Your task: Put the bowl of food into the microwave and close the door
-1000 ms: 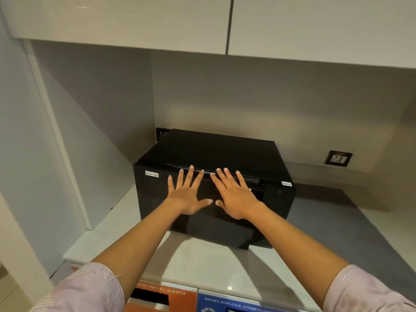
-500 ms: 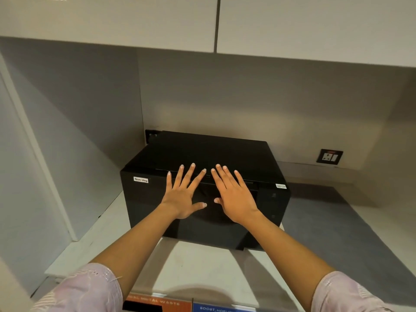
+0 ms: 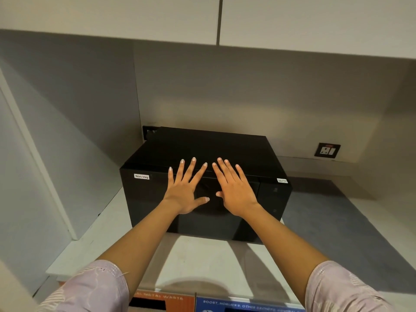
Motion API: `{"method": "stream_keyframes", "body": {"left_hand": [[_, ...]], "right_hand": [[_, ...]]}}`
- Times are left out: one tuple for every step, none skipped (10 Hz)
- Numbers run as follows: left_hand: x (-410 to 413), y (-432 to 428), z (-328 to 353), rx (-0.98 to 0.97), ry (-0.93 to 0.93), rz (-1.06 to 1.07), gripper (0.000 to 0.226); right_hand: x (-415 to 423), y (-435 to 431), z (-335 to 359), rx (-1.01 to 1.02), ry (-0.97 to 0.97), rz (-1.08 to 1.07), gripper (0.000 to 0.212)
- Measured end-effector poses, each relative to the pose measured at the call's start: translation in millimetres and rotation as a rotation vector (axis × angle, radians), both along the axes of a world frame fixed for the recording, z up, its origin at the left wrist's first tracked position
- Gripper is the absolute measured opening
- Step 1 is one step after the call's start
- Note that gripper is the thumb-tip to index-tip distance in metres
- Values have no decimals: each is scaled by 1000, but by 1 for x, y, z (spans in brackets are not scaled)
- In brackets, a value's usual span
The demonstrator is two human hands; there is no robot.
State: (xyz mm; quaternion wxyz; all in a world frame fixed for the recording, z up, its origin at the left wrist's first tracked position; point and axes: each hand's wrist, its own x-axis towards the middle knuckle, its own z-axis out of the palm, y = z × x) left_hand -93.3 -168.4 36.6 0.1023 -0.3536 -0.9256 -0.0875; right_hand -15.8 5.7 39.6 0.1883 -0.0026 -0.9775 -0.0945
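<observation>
Microwave (image 3: 206, 154), black and boxy, sits on the pale counter (image 3: 202, 262) in a corner under white wall cabinets (image 3: 157, 16), its door (image 3: 155, 199) shut flush with the front. No bowl shows anywhere; the dark glass hides whatever is inside. At the far left a grey side wall (image 3: 74, 122) meets the counter. On the upper left corner of the door is a small white sticker reading "Non-Veg" (image 3: 141, 176). The left hand (image 3: 185, 191) lies flat against the door glass, fingers spread and gripping nothing, its fingertips reaching the top edge. Just beside it, thumbs nearly meeting, the right hand (image 3: 235, 191) is pressed flat on the door in the same way, open and empty. Both forearms stretch out from pink sleeves (image 3: 90, 287) at the bottom. Right of the hands is the control panel (image 3: 273, 199) with a small barcode label (image 3: 282, 180) at its top. Further right, a wall socket (image 3: 327, 150) is set in the back wall.
</observation>
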Motion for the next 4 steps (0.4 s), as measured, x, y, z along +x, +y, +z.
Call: {"method": "stream_keyframes", "body": {"left_hand": [[3,-3,2,-11,-9,-13,94],[11,-9,-1,38,38,-47,92],[26,-11,0,129,140,-98,86],[39,-5,11,184,220,-120,83]], "right_hand": [[3,1,3,-48,-14,15,82],[9,3,5,-106,-38,11,77],[22,6,9,-192,-10,20,74],[36,14,16,-245,33,33,72]]}}
